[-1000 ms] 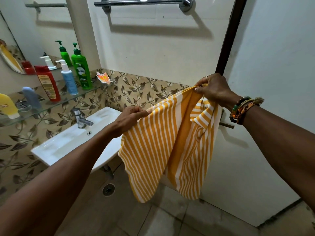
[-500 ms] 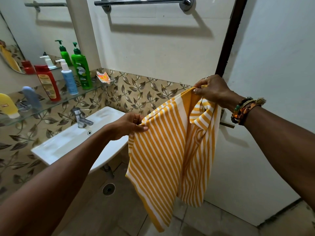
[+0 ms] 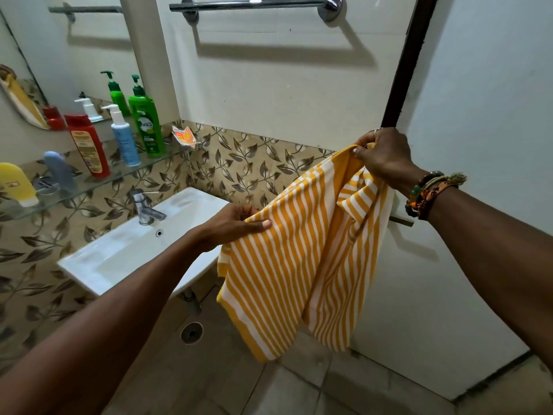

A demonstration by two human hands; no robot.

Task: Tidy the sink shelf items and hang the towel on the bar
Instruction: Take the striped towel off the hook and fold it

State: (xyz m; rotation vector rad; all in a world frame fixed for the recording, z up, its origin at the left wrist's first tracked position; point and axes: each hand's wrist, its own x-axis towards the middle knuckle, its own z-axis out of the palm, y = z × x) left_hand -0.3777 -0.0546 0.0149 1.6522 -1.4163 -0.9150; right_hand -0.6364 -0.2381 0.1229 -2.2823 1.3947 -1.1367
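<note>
Towel (image 3: 284, 265) hem swung up; fingers (image 3: 360, 151) pinch top edge.

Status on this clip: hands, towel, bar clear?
Left hand and right hand both pinch yellow striped towel. Towel below towel bar, not yet hung. Nothing on the bar.

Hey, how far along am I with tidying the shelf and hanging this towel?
Looks done: plastic bottles stand upright along the glass shelf. In hand: the yellow-and-white striped towel, its top edge pinched by the left hand and the right hand. Left: lift and drape it over the chrome wall bar above, which holds nothing yet.
</note>
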